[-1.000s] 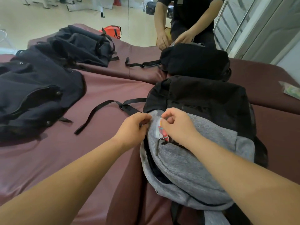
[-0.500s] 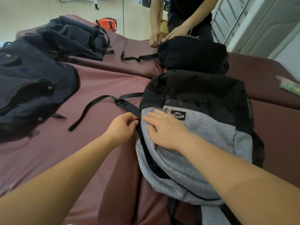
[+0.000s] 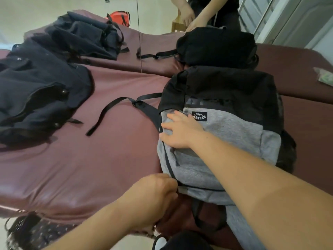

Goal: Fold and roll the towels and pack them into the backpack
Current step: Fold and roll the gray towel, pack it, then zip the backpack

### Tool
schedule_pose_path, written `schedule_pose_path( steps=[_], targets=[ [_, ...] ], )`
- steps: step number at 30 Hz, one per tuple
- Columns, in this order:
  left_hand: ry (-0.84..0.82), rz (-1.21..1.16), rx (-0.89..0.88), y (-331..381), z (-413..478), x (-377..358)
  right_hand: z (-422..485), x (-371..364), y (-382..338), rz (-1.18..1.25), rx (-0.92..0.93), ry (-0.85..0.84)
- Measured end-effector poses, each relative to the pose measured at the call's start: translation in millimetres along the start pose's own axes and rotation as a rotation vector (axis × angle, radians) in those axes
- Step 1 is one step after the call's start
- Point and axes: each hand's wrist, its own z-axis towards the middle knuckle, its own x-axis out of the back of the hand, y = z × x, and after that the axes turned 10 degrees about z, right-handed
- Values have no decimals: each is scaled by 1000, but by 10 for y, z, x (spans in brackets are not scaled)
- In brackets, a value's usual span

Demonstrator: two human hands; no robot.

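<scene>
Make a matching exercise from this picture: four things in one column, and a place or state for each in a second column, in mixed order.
Things
1. right hand
2. left hand
3. strap
4. green packet

Places or states
A. loose on the mat, left of the backpack
B. flat on the backpack's grey front
C. curled at the backpack's near left corner
D. on the mat at the far right

Pairs: 1-B, 2-C, 3-A, 4-D

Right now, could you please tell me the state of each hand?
Left hand: closed, grip apparently pinching the black zip of the grey-and-black fabric backpack.
Right hand: open, flat on that backpack.
</scene>
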Motion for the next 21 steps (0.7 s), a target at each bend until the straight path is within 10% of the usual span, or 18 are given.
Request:
schedule_pose_path(
  steps=[4,9,13,21],
  targets=[
    [153,-165,90,73,-116,-193,-97,7,32,107,59,94],
    [392,-280,283,186,-213,-239,-1009,-234,-59,279,233,695],
    [498,-406,372,409,-192,-312,-1709,-673,-168,359,154,547],
    [491,-598,488,606,-212,-156,-1710,-997,-52,429,154,760]
  ],
)
